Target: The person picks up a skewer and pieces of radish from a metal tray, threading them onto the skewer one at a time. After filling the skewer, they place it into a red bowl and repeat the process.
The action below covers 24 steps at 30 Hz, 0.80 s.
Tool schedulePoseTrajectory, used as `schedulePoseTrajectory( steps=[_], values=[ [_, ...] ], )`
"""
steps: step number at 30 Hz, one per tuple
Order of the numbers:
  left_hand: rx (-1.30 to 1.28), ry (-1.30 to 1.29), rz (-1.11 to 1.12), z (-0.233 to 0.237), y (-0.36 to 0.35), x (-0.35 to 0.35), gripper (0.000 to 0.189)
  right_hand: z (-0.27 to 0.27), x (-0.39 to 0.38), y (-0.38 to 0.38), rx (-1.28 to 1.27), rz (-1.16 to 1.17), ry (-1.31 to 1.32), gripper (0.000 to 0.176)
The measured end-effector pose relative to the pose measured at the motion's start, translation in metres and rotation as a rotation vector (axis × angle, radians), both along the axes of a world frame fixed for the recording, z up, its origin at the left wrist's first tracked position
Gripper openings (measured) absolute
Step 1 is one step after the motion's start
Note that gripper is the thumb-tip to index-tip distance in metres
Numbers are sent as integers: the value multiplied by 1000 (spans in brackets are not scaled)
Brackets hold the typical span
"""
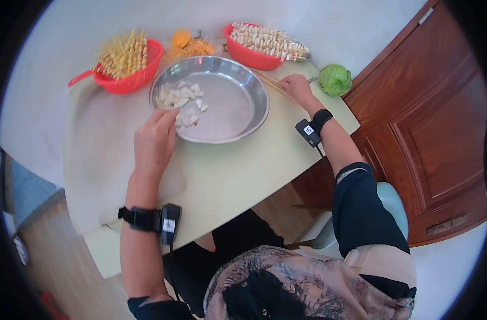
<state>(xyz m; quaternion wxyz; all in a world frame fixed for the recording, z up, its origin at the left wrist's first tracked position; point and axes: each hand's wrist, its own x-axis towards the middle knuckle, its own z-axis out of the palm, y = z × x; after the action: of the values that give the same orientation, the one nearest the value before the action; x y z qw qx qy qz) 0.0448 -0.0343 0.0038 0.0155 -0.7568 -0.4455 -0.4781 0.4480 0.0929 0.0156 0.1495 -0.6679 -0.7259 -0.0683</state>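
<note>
A round metal basin (233, 134) stands on the table, with cut white vegetable pieces (184, 95) gathered along its left side. My left hand (155, 133) is over the basin's left rim, its fingers drawn together beside the pieces; what they pinch, if anything, is hidden. Right of the basin lies a bundle of thin bamboo skewers (275, 84). My right hand (299, 89) is closed with its fingertips on the skewers, palm down.
At the back left, a red colander (129, 84) holds loaded skewers; a red basket (249, 56) at the back holds more. Orange-yellow food (193, 47) sits between them. A green cabbage (335, 80) rests at the right edge. A pale cutting board (99, 160) lies left.
</note>
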Motion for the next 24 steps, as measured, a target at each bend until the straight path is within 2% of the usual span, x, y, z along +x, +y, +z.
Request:
schedulePoseTrajectory(
  steps=[3, 5, 9, 14, 18, 21, 23, 24],
  values=[
    [-15, 20, -3, -1, 2, -1, 15, 4, -1, -1, -7, 23, -70, 17],
    [-45, 31, 7, -3, -1, -1, 13, -2, -4, -3, -27, -64, -119, 18],
    [-43, 44, -7, -3, 1, -2, 14, -9, -11, -13, -5, -66, -114, 18],
    [-33, 52, -19, -4, 4, -1, 13, -12, -13, -15, -13, -117, -239, 18],
    [-41, 46, -14, -3, 4, -1, 15, -7, -18, -23, -63, -116, -210, 19],
    [-34, 42, -21, -2, 3, 0, 15, -6, -21, -26, 5, -88, -165, 20],
    [-65, 51, -27, -1, 1, 1, 13, -5, -23, -35, 116, 58, -60, 21],
    [-70, 43, -16, -2, 1, 1, 13, -2, -29, -43, 110, 54, -59, 21]
  ],
)
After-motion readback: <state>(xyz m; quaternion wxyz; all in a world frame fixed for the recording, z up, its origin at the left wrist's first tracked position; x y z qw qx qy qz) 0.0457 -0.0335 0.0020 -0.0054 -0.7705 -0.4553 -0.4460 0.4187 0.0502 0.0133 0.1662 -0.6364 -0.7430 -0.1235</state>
